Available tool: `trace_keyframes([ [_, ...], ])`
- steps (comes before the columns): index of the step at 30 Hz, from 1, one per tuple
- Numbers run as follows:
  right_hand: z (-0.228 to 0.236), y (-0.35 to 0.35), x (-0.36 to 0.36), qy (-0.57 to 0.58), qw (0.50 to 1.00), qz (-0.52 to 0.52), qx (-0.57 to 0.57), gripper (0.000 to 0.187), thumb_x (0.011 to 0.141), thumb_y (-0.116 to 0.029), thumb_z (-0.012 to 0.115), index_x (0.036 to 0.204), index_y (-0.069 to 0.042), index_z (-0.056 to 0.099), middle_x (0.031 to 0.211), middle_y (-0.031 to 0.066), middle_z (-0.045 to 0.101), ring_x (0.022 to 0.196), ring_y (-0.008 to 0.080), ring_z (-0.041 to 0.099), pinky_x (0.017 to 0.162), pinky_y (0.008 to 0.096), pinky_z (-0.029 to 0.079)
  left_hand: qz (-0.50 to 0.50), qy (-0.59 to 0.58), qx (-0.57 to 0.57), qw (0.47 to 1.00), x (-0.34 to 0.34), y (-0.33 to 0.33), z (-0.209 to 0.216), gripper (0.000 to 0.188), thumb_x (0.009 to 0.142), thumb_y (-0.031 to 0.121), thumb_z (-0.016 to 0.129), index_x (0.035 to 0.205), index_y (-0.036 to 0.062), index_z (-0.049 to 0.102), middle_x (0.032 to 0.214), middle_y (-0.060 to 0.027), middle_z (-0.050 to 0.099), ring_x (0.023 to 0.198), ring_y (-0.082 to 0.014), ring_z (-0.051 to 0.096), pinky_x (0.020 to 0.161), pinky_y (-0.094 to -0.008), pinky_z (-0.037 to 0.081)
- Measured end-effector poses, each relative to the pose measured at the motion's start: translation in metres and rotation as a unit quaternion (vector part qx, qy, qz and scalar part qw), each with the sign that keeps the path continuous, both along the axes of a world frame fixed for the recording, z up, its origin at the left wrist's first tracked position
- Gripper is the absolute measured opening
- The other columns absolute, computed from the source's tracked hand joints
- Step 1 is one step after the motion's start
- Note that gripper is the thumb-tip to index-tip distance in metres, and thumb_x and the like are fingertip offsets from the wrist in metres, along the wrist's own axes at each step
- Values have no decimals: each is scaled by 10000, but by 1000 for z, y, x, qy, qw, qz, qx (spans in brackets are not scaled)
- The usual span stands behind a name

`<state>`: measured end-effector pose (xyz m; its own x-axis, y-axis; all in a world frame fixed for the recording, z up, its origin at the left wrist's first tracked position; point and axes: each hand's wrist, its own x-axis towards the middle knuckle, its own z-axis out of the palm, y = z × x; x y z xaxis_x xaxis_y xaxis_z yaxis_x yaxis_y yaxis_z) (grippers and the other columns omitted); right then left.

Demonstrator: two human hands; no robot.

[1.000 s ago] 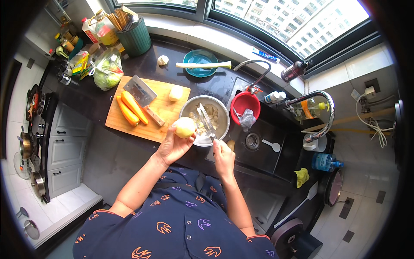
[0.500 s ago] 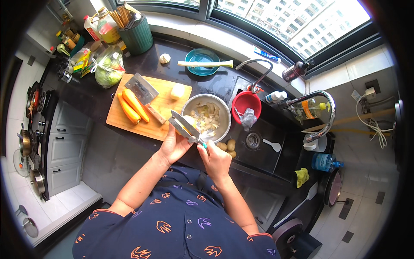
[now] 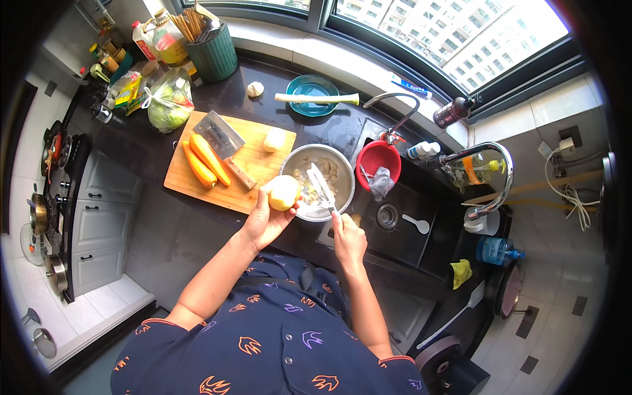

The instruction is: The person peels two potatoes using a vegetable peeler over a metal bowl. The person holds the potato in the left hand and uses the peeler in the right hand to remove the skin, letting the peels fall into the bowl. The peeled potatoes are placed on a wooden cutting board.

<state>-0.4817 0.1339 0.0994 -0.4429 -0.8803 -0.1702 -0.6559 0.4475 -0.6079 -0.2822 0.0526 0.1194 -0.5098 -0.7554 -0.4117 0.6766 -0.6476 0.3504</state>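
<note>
My left hand (image 3: 264,222) is closed round a pale yellow peeled potato (image 3: 284,191), held beside the metal bowl (image 3: 348,172). My right hand (image 3: 348,238) grips the handle of a peeler (image 3: 320,187), whose long silver blade tilts up over the bowl, apart from the potato. Pale peelings (image 3: 305,172) lie inside the bowl. Left of it, a wooden cutting board (image 3: 191,178) bears two carrots (image 3: 207,161), a cleaver (image 3: 220,133) and another peeled, pale potato (image 3: 274,139).
Behind the board are a garlic bulb (image 3: 255,89) and a blue plate (image 3: 312,110) with a leek stalk (image 3: 316,99) across it. To the right, a red basin (image 3: 378,164) stands at the sink (image 3: 421,197), below a curved faucet (image 3: 507,184). A bagged green vegetable (image 3: 168,105) sits at left.
My right hand has moved right, drawing the peeler away from the potato and over the bowl. The peeler has turned, and the potato in my left hand shows fully.
</note>
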Motion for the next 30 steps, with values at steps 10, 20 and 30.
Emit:
trace_keyframes([
  [10, 51, -1, 39, 61, 971, 144, -179, 411, 921, -441, 654, 728, -96, 543, 597, 115, 584, 527, 306, 612, 467, 391, 445, -39, -7, -30, 999, -11, 1, -12, 644, 947, 587, 513, 1357, 91, 496, 1185, -102, 634, 1069, -201, 617, 942, -378, 513],
  [20, 20, -11, 27, -8, 986, 131, -102, 386, 985, -462, 544, 855, -107, 625, 633, 145, 610, 631, 372, 633, 539, 452, 451, -27, -42, 3, 999, 2, 1, -20, 466, 989, 508, 531, 1275, 140, 520, 1134, -20, 621, 960, -140, 586, 781, -283, 500],
  [30, -15, -17, -7, 50, 986, 110, 115, 545, 967, -583, 462, 895, -100, 704, 759, 196, 691, 758, 388, 687, 667, 507, 523, -74, -13, -60, 995, 23, 3, -11, 679, 961, 632, 478, 1331, 62, 488, 1113, -125, 614, 921, -174, 596, 789, -275, 520],
])
